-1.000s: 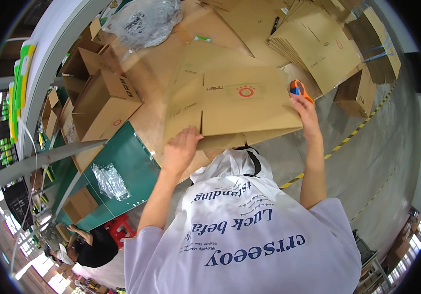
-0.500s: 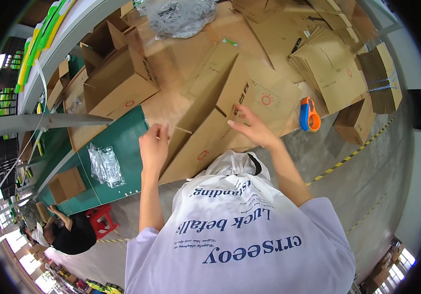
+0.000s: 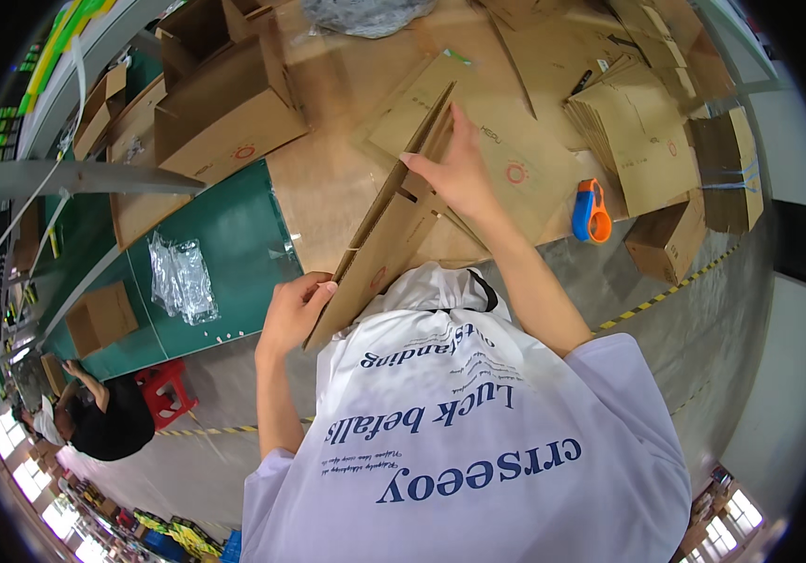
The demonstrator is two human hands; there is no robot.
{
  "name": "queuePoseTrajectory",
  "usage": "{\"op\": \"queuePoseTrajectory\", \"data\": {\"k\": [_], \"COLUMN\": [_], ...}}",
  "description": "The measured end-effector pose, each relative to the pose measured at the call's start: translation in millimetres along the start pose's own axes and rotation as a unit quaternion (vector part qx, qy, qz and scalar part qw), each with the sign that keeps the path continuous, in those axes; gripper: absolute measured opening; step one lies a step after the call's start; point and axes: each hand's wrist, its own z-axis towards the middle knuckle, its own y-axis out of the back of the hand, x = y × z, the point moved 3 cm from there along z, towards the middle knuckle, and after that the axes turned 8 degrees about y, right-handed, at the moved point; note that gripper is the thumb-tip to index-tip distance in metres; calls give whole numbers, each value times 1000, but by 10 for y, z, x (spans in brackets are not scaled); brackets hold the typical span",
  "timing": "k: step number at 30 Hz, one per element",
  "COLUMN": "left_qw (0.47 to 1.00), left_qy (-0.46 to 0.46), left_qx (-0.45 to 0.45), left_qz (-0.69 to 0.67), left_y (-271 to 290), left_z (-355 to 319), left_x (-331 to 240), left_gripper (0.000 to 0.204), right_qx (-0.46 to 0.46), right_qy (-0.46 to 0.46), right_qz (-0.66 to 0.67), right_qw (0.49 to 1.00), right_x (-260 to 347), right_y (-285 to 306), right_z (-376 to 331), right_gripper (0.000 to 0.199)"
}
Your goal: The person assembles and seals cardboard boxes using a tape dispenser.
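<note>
A brown cardboard box (image 3: 382, 251) stands tilted at the table's near edge in front of me, squeezed narrow with its long panels close together. My left hand (image 3: 292, 311) pinches its near left end, the thumb resting on the edge. Across the far right part of the box lies my right hand (image 3: 464, 174), thumb on the top edge and fingers over the other side, gripping it. Beneath and beyond it, flat cardboard sheets (image 3: 517, 202) lie on the wooden tabletop (image 3: 328, 202).
To the right sits an orange and blue tape dispenser (image 3: 592, 214), near a stack of folded cartons (image 3: 642, 141). An open carton (image 3: 224, 117) stands at the left, and clear plastic bags (image 3: 182, 280) lie on a green mat (image 3: 243, 220). A co-worker (image 3: 102, 418) sits at lower left.
The box has gone from spread open to squeezed narrow. My left hand has come down onto its near end, and my right hand has moved farther away and closed on it.
</note>
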Motion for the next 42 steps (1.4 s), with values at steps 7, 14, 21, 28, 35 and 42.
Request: {"op": "queuePoseTrajectory", "data": {"k": [7,14,21,28,35,42], "left_qw": [980,970,953,981,998,989], "left_qy": [9,50,19,68,26,-122], "left_qx": [-42,-237,-269,-150,-18,41], "left_qz": [196,26,136,105,60,-73], "left_y": [238,582,540,248,335,370], "left_z": [-131,-207,-301,116,1,-483], "left_x": [94,271,310,384,448,801], "left_gripper": [25,38,32,39,29,52], "right_qx": [4,174,193,359,440,372], "right_qy": [27,-25,41,162,115,-118], "right_qz": [28,72,22,-52,-70,229], "right_qw": [999,982,980,918,888,892], "right_x": [-72,231,173,499,112,-86], "right_y": [109,305,28,-469,-886,-756], "right_z": [-52,-97,-484,-425,-325,-260], "right_gripper": [92,72,78,79,63,32]}}
